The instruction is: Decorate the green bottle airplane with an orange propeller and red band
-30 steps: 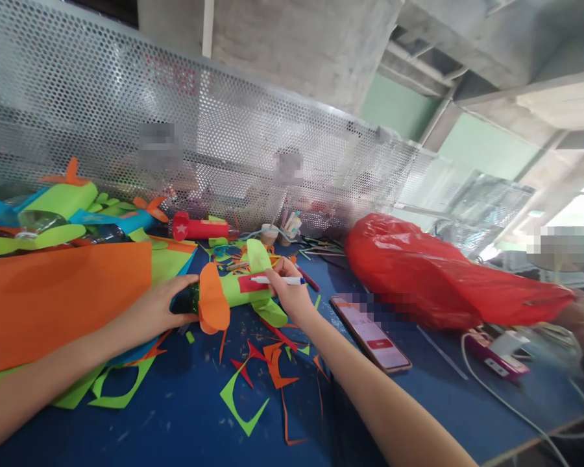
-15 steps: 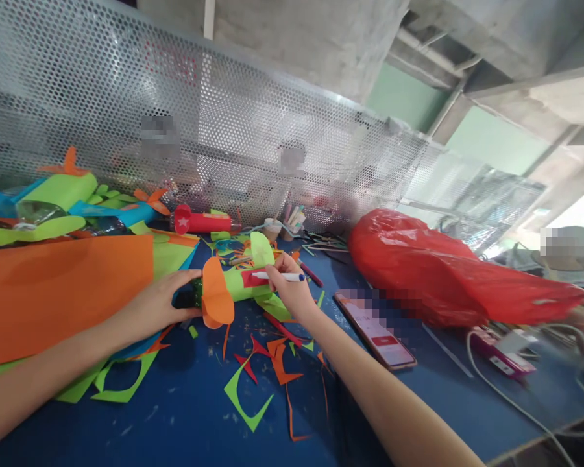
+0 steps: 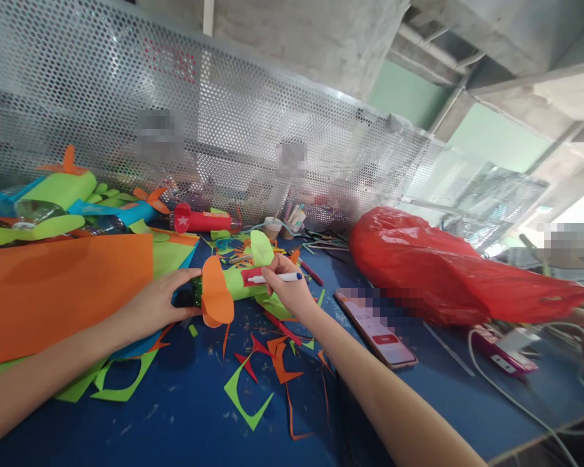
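In the head view, a bottle plane point(image 3: 234, 283) lies on its side, wrapped in lime green paper. An orange paper propeller point(image 3: 215, 292) stands at its left end, and a red paper patch point(image 3: 248, 277) sits on its body. My left hand point(image 3: 168, 299) grips the dark bottle end beside the propeller, thumb and fingers on opposite sides. Between the fingers of my right hand point(image 3: 289, 285) is a white marker point(image 3: 287, 277) with a blue end; its tip points left and rests at the red patch. Part of the body is hidden behind my right hand.
Orange paper sheets point(image 3: 68, 292) cover the left side, with other paper-covered bottles behind. Paper scraps point(image 3: 246, 395) lie in front. A phone point(image 3: 374, 331), a red plastic bag point(image 3: 438, 266) and a white cable point(image 3: 506, 405) occupy the right. A perforated metal screen point(image 3: 253, 123) stands behind.
The marker in my right hand has shifted slightly left along the red patch, its tip moving a little down. My left hand and the bottle plane stay in place.
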The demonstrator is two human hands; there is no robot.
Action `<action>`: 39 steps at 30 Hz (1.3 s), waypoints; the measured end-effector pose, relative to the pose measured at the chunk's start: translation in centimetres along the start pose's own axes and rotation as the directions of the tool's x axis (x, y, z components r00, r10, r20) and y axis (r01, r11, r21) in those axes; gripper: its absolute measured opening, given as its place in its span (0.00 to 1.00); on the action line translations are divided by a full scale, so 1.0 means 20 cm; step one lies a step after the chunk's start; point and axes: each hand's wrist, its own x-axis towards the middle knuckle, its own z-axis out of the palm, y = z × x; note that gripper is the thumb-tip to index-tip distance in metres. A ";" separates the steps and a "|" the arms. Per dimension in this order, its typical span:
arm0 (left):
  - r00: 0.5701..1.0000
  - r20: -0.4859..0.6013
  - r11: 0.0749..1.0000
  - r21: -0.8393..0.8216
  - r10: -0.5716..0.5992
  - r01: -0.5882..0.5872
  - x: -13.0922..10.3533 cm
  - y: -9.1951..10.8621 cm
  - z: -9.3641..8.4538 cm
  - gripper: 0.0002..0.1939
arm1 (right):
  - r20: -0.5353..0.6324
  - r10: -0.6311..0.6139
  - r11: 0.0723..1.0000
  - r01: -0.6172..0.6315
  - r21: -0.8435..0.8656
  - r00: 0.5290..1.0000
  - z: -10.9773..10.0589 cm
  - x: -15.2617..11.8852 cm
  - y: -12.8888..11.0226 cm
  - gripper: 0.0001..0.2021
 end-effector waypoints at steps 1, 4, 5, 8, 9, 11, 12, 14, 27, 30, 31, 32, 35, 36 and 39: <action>1.000 0.001 1.000 0.001 -0.003 0.003 0.00 0.00 0.00 0.31 | 0.001 0.007 1.000 -0.007 -0.002 1.000 0.00 0.00 0.00 0.11; 1.000 -0.001 1.000 0.006 -0.008 0.008 0.00 0.00 0.00 0.31 | -0.003 0.010 1.000 -0.010 -0.005 1.000 -0.01 0.00 0.01 0.11; 1.000 -0.002 1.000 0.006 -0.007 0.007 0.00 0.00 0.00 0.31 | -0.008 0.009 1.000 -0.009 -0.008 1.000 -0.02 0.00 0.01 0.10; 1.000 -0.010 1.000 0.010 -0.002 0.002 0.00 0.01 -0.01 0.31 | -0.041 0.001 0.999 -0.003 -0.044 0.999 -0.03 0.00 0.02 0.09; 1.000 -0.010 1.000 0.013 -0.002 0.002 0.00 0.01 -0.01 0.31 | -0.054 -0.005 0.998 0.001 -0.058 0.999 -0.04 0.00 0.01 0.09; 1.000 -0.002 1.000 0.025 -0.003 0.003 0.00 0.01 -0.01 0.32 | -0.074 -0.018 0.997 0.012 -0.074 0.997 -0.04 0.01 0.01 0.09; 1.000 0.004 0.999 0.032 -0.003 0.003 0.00 0.01 -0.01 0.32 | -0.081 -0.023 0.997 0.017 -0.076 0.996 -0.04 0.01 0.00 0.09; 1.000 0.017 0.999 0.046 0.001 -0.002 0.00 0.01 -0.01 0.32 | -0.092 -0.032 0.997 0.025 -0.079 0.995 -0.04 0.00 -0.01 0.09; 0.999 0.032 0.996 0.091 0.015 -0.018 0.00 0.01 -0.02 0.33 | -0.093 -0.079 0.992 0.070 -0.105 0.992 -0.03 0.02 0.02 0.11; 1.000 0.022 0.996 0.090 0.021 -0.023 0.00 0.01 -0.01 0.33 | -0.080 -0.084 0.993 0.077 -0.085 0.993 -0.02 0.01 0.02 0.12; 1.000 0.022 0.996 0.091 0.022 -0.024 0.00 0.00 -0.01 0.33 | -0.074 -0.082 0.995 0.077 -0.069 0.994 -0.01 0.01 0.01 0.12; 1.000 0.022 0.996 0.091 0.021 -0.023 0.00 0.00 -0.01 0.33 | -0.070 -0.077 0.996 0.074 -0.050 0.995 -0.01 0.01 0.01 0.12; 1.000 0.024 0.995 0.096 0.015 -0.017 0.00 0.00 -0.01 0.34 | -0.103 -0.049 0.998 0.053 0.030 0.994 -0.02 0.00 -0.01 0.12; 1.000 0.024 0.995 0.099 0.011 -0.013 0.00 0.00 -0.01 0.34 | -0.131 -0.042 0.997 0.050 0.063 0.991 -0.03 0.01 -0.01 0.12; 1.000 0.028 0.994 0.112 -0.002 -0.001 0.00 0.00 -0.01 0.34 | -0.218 -0.045 0.986 0.078 0.148 0.975 -0.09 0.02 0.00 0.10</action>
